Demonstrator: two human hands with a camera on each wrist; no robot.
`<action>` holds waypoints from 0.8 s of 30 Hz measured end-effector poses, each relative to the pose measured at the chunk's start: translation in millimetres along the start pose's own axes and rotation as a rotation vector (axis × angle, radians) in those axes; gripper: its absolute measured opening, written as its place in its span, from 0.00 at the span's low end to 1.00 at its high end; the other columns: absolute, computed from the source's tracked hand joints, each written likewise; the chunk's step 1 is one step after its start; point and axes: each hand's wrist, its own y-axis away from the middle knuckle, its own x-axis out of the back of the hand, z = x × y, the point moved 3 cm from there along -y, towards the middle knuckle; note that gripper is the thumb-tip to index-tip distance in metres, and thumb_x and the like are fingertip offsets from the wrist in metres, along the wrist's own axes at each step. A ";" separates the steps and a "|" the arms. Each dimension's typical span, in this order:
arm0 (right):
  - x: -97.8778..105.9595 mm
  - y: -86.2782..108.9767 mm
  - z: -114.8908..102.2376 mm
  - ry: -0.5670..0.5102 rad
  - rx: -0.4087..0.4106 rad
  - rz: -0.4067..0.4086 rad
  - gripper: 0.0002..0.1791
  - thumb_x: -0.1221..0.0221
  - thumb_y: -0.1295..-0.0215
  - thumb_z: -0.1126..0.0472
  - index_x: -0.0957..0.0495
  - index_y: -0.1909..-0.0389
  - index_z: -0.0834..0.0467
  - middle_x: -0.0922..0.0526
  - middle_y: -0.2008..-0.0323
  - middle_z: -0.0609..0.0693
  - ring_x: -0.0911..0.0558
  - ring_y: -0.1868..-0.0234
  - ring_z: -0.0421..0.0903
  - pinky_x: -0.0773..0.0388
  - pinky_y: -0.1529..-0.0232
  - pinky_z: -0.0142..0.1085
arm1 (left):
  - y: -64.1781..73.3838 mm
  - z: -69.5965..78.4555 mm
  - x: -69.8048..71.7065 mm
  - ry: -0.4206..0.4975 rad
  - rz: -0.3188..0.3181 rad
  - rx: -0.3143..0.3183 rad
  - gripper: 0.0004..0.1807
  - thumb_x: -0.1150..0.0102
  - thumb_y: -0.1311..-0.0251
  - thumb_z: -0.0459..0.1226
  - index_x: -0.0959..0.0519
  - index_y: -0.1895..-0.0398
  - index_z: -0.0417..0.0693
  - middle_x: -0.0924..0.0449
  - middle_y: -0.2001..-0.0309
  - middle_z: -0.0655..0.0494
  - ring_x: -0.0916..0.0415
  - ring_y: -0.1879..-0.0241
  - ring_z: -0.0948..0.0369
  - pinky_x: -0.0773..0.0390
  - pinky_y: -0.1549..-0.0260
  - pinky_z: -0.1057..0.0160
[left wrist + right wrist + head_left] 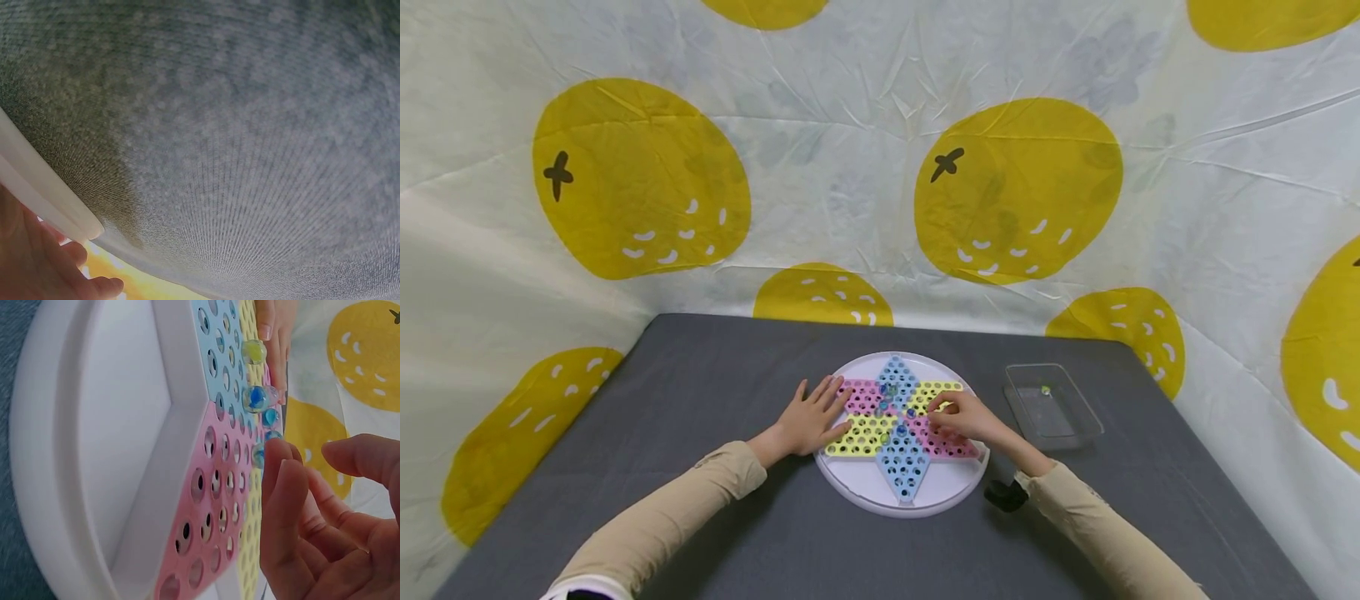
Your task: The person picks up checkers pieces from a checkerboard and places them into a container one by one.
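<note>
A round white Chinese checkers board [850, 490] with a pink, yellow and blue star of holes lies on the table. Several glass marbles cluster around its middle, among them a blue marble [255, 398] and a yellow-green marble [254, 351]. My left hand [808, 419] rests with spread fingers on the board's left side. Over the right part of the star is my right hand [964, 417], its fingers loosely bent close to the marbles. In the right wrist view, a gap shows between thumb and fingers, with no marble visible in it.
A clear plastic container [1071, 439] stands right of the board, with a small greenish marble [1047, 390] inside. A dark grey cloth [730, 517] covers the table. Behind hangs a white curtain [827, 167] printed with yellow fruit. Something black [1006, 496] sits beside my right wrist.
</note>
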 end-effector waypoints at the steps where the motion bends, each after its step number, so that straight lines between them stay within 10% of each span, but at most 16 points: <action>1: -1.3 -1.7 0.2 -0.002 0.003 -0.003 0.13 0.45 0.39 0.60 0.25 0.59 0.66 0.18 0.73 0.60 0.23 0.77 0.41 0.26 0.76 0.34 | 0.2 0.3 0.4 0.001 0.001 0.000 0.34 0.70 0.34 0.56 0.52 0.30 0.48 0.55 0.29 0.46 0.57 0.30 0.48 0.53 0.39 0.38; 24: -15.3 -25.6 4.0 -0.100 -0.054 -0.024 0.17 0.44 0.41 0.64 0.26 0.53 0.69 0.17 0.72 0.61 0.20 0.77 0.42 0.25 0.75 0.33 | 0.8 2.1 3.7 0.023 0.000 0.000 0.34 0.68 0.34 0.55 0.50 0.31 0.46 0.53 0.30 0.45 0.55 0.31 0.47 0.54 0.39 0.38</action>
